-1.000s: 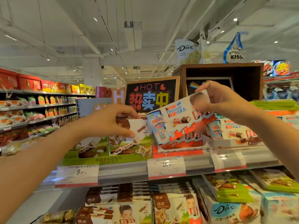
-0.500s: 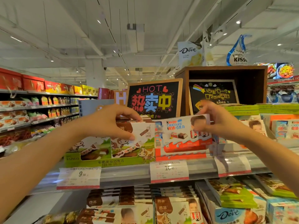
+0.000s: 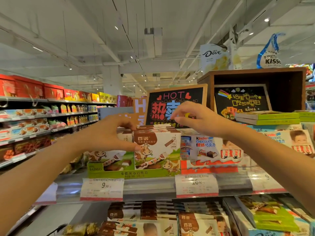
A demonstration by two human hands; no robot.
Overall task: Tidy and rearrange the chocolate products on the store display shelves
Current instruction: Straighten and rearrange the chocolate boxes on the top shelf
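Observation:
A white-and-brown Bainuo milk chocolate box (image 3: pixel 158 149) stands upright in a green display tray (image 3: pixel 131 174) on the upper shelf. My left hand (image 3: pixel 109 133) grips its left top corner, thumb on the front face and fingers over the top edge. To its right, a white Kinder chocolate box (image 3: pixel 206 149) stands in a red tray (image 3: pixel 208 167). My right hand (image 3: pixel 197 120) hovers just above and behind the Kinder box with fingers loosely bent, holding nothing. More Kinder boxes (image 3: pixel 296 142) lie further right.
Price tags (image 3: pixel 102 188) hang on the shelf rail (image 3: pixel 150 188). A black "HOT" sign (image 3: pixel 163 106) and a wooden crate (image 3: pixel 255 77) stand behind the products. Green flat boxes (image 3: pixel 267 118) are stacked at right. The lower shelf holds more chocolate packs (image 3: pixel 196 223).
My right hand lowered the Kinder box into the red tray, let it go and lifted away to the left. My left hand stayed on the Bainuo box.

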